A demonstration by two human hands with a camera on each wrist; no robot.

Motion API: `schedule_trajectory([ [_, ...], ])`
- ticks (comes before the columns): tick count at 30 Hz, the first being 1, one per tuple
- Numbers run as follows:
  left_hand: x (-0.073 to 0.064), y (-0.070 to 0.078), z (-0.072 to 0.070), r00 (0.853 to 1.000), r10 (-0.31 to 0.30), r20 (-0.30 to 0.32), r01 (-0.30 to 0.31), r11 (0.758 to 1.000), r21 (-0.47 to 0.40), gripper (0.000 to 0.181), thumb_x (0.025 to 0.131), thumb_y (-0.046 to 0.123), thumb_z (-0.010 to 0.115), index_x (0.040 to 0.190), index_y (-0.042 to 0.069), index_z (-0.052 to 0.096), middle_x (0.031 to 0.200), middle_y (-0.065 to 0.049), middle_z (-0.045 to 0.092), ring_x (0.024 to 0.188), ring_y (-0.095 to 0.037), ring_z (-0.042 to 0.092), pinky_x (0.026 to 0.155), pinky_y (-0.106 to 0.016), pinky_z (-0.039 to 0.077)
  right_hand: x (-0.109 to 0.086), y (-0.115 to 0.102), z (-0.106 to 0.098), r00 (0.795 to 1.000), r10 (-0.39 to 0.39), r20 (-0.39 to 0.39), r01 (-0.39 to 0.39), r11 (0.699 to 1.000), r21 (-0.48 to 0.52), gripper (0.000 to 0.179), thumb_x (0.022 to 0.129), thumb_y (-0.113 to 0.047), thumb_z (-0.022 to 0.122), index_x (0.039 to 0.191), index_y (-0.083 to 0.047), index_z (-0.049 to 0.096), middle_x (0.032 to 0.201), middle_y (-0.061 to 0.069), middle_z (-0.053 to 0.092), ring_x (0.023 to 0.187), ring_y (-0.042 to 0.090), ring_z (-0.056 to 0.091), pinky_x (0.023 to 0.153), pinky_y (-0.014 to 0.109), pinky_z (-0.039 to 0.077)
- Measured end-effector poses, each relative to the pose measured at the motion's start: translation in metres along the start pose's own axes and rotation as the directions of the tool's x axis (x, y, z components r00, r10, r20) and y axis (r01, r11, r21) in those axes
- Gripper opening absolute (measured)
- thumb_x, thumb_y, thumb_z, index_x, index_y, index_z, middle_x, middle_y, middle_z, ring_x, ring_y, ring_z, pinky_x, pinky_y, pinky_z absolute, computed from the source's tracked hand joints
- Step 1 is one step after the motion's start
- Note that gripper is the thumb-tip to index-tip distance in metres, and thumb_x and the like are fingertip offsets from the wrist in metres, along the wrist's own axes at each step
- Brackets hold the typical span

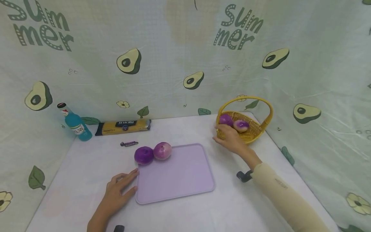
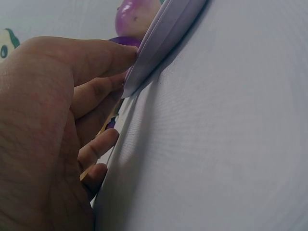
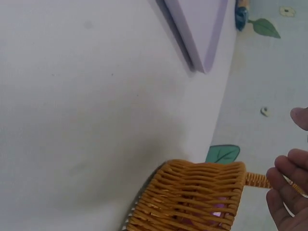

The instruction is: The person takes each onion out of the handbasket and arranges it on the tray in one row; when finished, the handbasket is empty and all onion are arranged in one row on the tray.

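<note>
The lilac tray [image 1: 176, 180] lies on the table, with a dark purple onion [image 1: 144, 155] and a paler purple onion [image 1: 162, 151] at its far left corner. My left hand [image 1: 117, 190] is at the tray's left side, its fingertips touching the rim [image 2: 149, 48], fingers loosely extended. Over the near left rim of a yellow wicker basket [image 1: 253, 129] is my right hand [image 1: 230, 138], its fingers spread and nothing held. Inside the basket sit a purple onion [image 1: 226, 120] and a purple-and-white one [image 1: 241, 126]. The right wrist view shows these fingers beside the basket handle [image 3: 257, 180].
A blue bottle [image 1: 76, 124] stands at the back left. Beside it lies a yellow pasta packet [image 1: 124, 127], with a small wrapped candy [image 1: 129, 143] in front. The basket's tall handle arches above it. A printed curtain [image 1: 162, 96] hangs behind the table.
</note>
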State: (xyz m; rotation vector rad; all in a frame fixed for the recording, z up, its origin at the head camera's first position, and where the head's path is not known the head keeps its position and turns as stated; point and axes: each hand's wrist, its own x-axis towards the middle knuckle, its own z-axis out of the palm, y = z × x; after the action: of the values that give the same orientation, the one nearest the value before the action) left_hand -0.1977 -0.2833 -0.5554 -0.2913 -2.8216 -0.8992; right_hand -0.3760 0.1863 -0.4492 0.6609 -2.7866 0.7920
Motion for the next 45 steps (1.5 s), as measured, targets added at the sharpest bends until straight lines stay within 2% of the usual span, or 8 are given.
schedule_trajectory([
  [7, -0.001, 0.000, -0.001, 1.000, 0.000, -0.001, 0.000, 1.000, 0.003, 0.054, 0.095, 0.036, 0.068, 0.146, 0.027, 0.053, 0.149, 0.001, 0.051, 0.128, -0.033, 0.037, 0.098, -0.063, 0.023, 0.001, 0.015, -0.005, 1.000, 0.007, 0.012, -0.007, 1.000, -0.009, 0.049, 0.092, -0.020, 0.073, 0.133, 0.002, 0.057, 0.134, 0.020, 0.058, 0.129, 0.039, 0.048, 0.108, 0.055, 0.036],
  [19, 0.001, 0.000, 0.001, 1.000, 0.004, -0.002, -0.004, 1.000, 0.006, 0.054, 0.095, 0.036, 0.068, 0.146, 0.027, 0.053, 0.149, 0.001, 0.051, 0.128, -0.032, 0.037, 0.098, -0.063, 0.023, 0.003, 0.036, -0.011, 0.995, 0.079, 0.058, -0.075, 0.995, -0.063, 0.055, 0.095, -0.028, 0.071, 0.138, 0.002, 0.052, 0.139, 0.023, 0.054, 0.134, 0.042, 0.043, 0.109, 0.060, 0.032],
  [27, 0.001, -0.001, 0.002, 1.000, -0.001, 0.005, 0.001, 1.000, -0.003, 0.054, 0.095, 0.038, 0.067, 0.146, 0.026, 0.053, 0.150, 0.002, 0.050, 0.129, -0.030, 0.036, 0.098, -0.063, 0.023, 0.007, 0.047, -0.014, 0.991, 0.109, 0.078, -0.103, 0.992, -0.069, 0.061, 0.095, -0.032, 0.070, 0.141, 0.003, 0.049, 0.144, 0.027, 0.048, 0.137, 0.046, 0.036, 0.108, 0.072, 0.017],
  [30, 0.001, -0.001, 0.002, 1.000, 0.004, 0.002, -0.004, 1.000, 0.001, 0.054, 0.095, 0.037, 0.068, 0.146, 0.027, 0.054, 0.150, 0.003, 0.050, 0.129, -0.029, 0.036, 0.097, -0.061, 0.023, 0.009, 0.052, -0.015, 0.989, 0.122, 0.086, -0.116, 0.991, -0.067, 0.062, 0.096, -0.032, 0.069, 0.142, 0.003, 0.047, 0.145, 0.027, 0.047, 0.138, 0.047, 0.035, 0.110, 0.070, 0.017],
  [38, 0.001, 0.000, 0.001, 1.000, -0.010, 0.009, 0.010, 1.000, -0.006, 0.054, 0.096, 0.038, 0.067, 0.146, 0.026, 0.053, 0.150, 0.002, 0.050, 0.130, -0.030, 0.036, 0.098, -0.062, 0.023, 0.017, 0.064, -0.016, 0.994, 0.101, 0.043, -0.097, 0.992, -0.083, 0.062, 0.093, -0.026, 0.073, 0.139, 0.007, 0.048, 0.142, 0.030, 0.048, 0.133, 0.048, 0.041, 0.109, 0.060, 0.032],
  [45, 0.003, 0.000, 0.001, 1.000, -0.005, 0.009, 0.005, 1.000, -0.004, 0.055, 0.096, 0.037, 0.067, 0.147, 0.026, 0.052, 0.150, 0.002, 0.050, 0.130, -0.030, 0.036, 0.098, -0.061, 0.023, 0.023, 0.069, -0.016, 0.989, 0.134, 0.067, -0.126, 0.986, -0.107, 0.064, 0.095, -0.024, 0.071, 0.143, 0.008, 0.043, 0.146, 0.032, 0.042, 0.136, 0.048, 0.036, 0.111, 0.061, 0.028],
])
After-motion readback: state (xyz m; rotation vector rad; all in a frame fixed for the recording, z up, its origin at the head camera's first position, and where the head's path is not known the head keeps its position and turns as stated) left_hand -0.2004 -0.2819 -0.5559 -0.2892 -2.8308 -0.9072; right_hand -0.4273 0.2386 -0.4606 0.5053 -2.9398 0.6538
